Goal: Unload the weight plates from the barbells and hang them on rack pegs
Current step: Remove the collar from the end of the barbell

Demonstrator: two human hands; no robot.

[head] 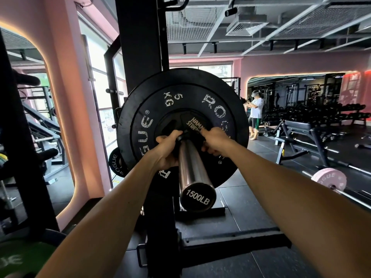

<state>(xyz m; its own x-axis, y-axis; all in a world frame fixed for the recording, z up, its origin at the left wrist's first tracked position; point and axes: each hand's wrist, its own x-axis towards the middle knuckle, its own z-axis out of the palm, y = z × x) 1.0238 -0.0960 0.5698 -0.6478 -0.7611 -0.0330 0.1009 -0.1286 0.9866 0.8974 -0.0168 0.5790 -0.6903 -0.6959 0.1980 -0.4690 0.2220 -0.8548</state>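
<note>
A black 5 kg Rogue weight plate point(181, 97) sits on the barbell sleeve point(192, 167), whose end cap reads 1500LB and points at me. In front of it a small black Hammer Strength plate or collar point(188, 122) sits on the sleeve. My left hand point(167, 149) grips this small piece at its lower left edge. My right hand point(215, 140) grips its right edge. Both sets of fingers curl round it, right beside the sleeve. The black rack upright point(140, 47) rises behind the plate.
A smaller black Rogue plate point(116, 162) hangs low on the rack at left. A green plate point(18, 257) lies at bottom left. A pink plate on a barbell point(329, 180) rests on the floor at right, beyond it a bench point(301, 129) and a person point(256, 111).
</note>
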